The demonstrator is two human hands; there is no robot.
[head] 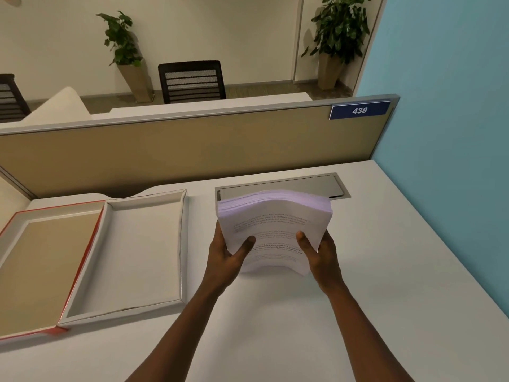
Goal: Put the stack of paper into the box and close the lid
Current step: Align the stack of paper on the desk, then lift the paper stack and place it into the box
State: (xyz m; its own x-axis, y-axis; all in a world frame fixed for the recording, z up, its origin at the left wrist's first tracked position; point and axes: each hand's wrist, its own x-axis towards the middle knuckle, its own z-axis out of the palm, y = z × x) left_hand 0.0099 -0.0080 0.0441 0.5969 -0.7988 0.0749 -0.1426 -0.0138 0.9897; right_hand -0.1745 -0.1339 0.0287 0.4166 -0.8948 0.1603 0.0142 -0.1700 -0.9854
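Note:
A thick stack of printed white paper (275,216) is held above the white desk, bowed slightly upward in the middle. My left hand (225,257) grips its left edge, thumb on top. My right hand (319,252) grips its right edge the same way. To the left lies the open box (181,244), a shallow white tray with nothing in it. Its lid (49,260), red-edged with a tan inside, lies flat open further left, hinged to the box's left side.
A grey cable hatch (283,184) is set into the desk (385,271) just behind the paper. A tan partition (192,144) with a blue "438" sign runs along the back. A blue wall (454,133) bounds the right side.

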